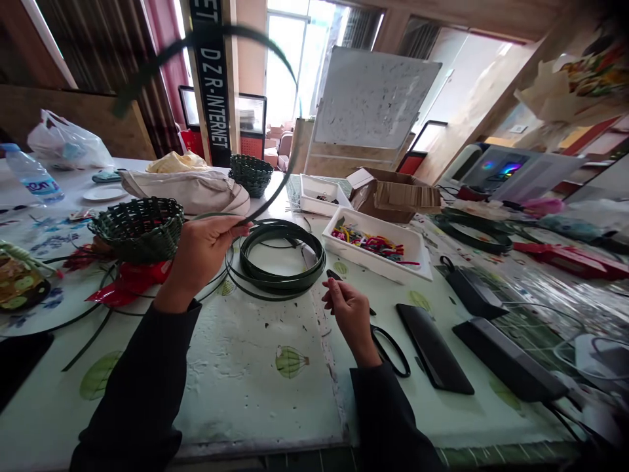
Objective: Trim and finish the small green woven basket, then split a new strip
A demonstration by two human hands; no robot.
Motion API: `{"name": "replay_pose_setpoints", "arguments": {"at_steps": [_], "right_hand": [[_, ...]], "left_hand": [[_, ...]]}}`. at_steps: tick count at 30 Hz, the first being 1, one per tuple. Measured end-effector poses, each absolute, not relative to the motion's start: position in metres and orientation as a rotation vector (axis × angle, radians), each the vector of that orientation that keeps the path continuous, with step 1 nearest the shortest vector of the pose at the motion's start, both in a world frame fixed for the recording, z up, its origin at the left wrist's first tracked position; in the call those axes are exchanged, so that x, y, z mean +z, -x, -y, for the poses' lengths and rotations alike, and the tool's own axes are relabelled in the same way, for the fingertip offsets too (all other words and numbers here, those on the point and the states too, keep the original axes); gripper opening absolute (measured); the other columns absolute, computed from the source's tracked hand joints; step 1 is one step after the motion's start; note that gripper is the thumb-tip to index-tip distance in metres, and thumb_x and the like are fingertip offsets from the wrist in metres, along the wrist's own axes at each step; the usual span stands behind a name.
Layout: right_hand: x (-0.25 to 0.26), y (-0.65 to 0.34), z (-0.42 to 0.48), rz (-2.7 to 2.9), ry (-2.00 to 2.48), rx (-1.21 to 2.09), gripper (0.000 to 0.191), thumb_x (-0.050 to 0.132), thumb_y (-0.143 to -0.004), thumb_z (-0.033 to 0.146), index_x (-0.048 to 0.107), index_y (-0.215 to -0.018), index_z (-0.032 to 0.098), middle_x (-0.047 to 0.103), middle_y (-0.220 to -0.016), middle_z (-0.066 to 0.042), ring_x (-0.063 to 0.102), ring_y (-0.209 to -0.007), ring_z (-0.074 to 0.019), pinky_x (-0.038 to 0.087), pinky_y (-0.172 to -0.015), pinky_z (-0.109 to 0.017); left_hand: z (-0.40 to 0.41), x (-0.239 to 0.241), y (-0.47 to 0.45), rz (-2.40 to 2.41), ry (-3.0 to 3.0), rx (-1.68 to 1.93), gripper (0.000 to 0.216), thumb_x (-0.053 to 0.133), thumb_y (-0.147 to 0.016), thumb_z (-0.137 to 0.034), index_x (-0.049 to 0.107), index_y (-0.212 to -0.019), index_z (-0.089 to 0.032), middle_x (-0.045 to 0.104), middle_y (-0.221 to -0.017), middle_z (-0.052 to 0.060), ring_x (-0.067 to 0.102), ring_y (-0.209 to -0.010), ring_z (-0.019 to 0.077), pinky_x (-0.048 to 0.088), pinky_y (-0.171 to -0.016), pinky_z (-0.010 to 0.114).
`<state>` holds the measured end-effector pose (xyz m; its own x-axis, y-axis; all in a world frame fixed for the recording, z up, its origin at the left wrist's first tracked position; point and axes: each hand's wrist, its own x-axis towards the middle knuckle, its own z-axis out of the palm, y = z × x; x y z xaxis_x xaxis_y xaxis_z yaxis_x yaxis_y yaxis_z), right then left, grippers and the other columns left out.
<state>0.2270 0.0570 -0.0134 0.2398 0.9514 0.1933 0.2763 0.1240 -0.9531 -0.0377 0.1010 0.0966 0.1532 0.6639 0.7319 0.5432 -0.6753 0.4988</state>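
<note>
My left hand is closed, pinching a dark green flat weaving strip between thumb and fingers. The strip arcs up from the hand and bends back left, its far end blurred in the air. My right hand hovers right of the coil with fingers curled together; whether anything sits in them is hidden. Scissors lie just beside and partly behind it, with a black handle loop showing. Between the hands rests a coil of dark green strips on the table.
A woven green basket stands at left on red material, a smaller one farther back. Behind the coil are a white tray of colourful pieces and a cardboard box. A black phone-like slab and power strips lie right.
</note>
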Motion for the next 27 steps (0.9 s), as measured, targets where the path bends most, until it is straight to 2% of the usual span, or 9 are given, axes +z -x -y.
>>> {"name": "replay_pose_setpoints", "arguments": {"at_steps": [4,7,8,10,12,15,17,20,27], "right_hand": [[0.010,-0.194,-0.049,1.339,1.155,0.942,0.051,0.054,-0.080,0.062,0.067,-0.100,0.017,0.072,-0.082,-0.007,0.068,-0.071,-0.0205,0.056,-0.062,-0.032],[0.031,-0.179,-0.043,1.156,0.775,1.163,0.062,0.054,-0.077,0.068,0.057,-0.120,0.023,0.068,-0.113,-0.009,0.063,-0.106,-0.0243,0.051,-0.090,-0.040],[0.039,-0.179,-0.039,1.049,0.687,1.232,0.060,0.054,-0.078,0.067,0.056,-0.121,0.024,0.069,-0.111,-0.008,0.064,-0.104,-0.0234,0.052,-0.089,-0.039],[0.052,-0.185,-0.028,0.877,0.663,1.323,0.046,0.058,-0.082,0.056,0.059,-0.115,0.023,0.070,-0.081,-0.002,0.069,-0.077,-0.0174,0.057,-0.070,-0.030],[0.064,-0.199,-0.013,0.774,0.723,1.340,0.033,0.058,-0.086,0.045,0.063,-0.106,0.019,0.053,-0.054,0.006,0.057,-0.047,-0.0091,0.050,-0.046,-0.019],[0.077,-0.229,0.016,0.599,0.742,1.261,0.021,0.056,-0.089,0.036,0.064,-0.096,0.018,0.040,-0.049,0.010,0.035,-0.030,-0.0028,0.034,-0.028,-0.012],[0.084,-0.252,0.033,0.471,0.696,1.156,0.019,0.050,-0.093,0.031,0.063,-0.094,0.017,0.040,-0.047,0.009,0.031,-0.027,-0.0021,0.031,-0.024,-0.010],[0.088,-0.284,0.051,0.353,0.608,1.051,0.022,0.038,-0.097,0.021,0.059,-0.100,0.016,0.044,-0.045,0.008,0.036,-0.026,-0.0044,0.038,-0.026,-0.011],[0.051,-0.308,0.039,0.289,0.706,1.264,0.016,0.046,-0.090,0.017,0.059,-0.101,0.016,0.045,-0.047,0.009,0.035,-0.026,-0.0038,0.037,-0.024,-0.010]], "left_hand": [[-0.090,0.104,0.026,-1.338,-2.123,1.345,0.024,0.056,-0.086,-0.035,0.070,-0.089,-0.016,0.067,-0.066,-0.002,0.050,-0.050,0.0079,0.040,-0.050,0.022],[-0.065,0.106,0.000,-1.062,-2.273,0.817,0.028,0.049,-0.090,-0.032,0.067,-0.076,-0.015,0.061,-0.059,-0.002,0.048,-0.046,0.0071,0.036,-0.048,0.021],[-0.055,0.105,-0.011,-0.903,-2.333,0.631,0.028,0.048,-0.090,-0.029,0.065,-0.074,-0.014,0.062,-0.061,-0.002,0.051,-0.050,0.0076,0.037,-0.051,0.021],[-0.035,0.099,-0.031,-0.744,-2.390,0.474,0.027,0.043,-0.093,-0.028,0.062,-0.079,-0.014,0.062,-0.062,-0.001,0.053,-0.049,0.0078,0.037,-0.051,0.021],[-0.019,0.093,-0.043,-0.613,-2.526,0.365,0.021,0.046,-0.093,-0.030,0.060,-0.088,-0.015,0.063,-0.063,0.000,0.056,-0.050,0.0106,0.035,-0.049,0.023],[-0.006,0.088,-0.041,-0.397,-2.767,0.129,0.025,0.053,-0.088,-0.036,0.061,-0.074,-0.017,0.066,-0.061,0.003,0.061,-0.054,0.0151,0.029,-0.044,0.027],[-0.006,0.092,-0.027,-0.354,-2.848,-0.036,0.028,0.061,-0.082,-0.039,0.060,-0.065,-0.018,0.066,-0.058,0.003,0.062,-0.054,0.0162,0.026,-0.042,0.028],[-0.008,0.108,0.004,-0.511,-2.840,-0.163,0.021,0.072,-0.073,-0.034,0.062,-0.062,-0.020,0.067,-0.059,0.000,0.062,-0.057,0.0157,0.028,-0.045,0.028],[0.004,0.129,0.067,-0.856,-2.652,-0.022,0.016,0.052,-0.088,-0.029,0.066,-0.080,-0.032,0.066,-0.068,-0.006,0.058,-0.064,0.0143,0.037,-0.061,0.026]]}}
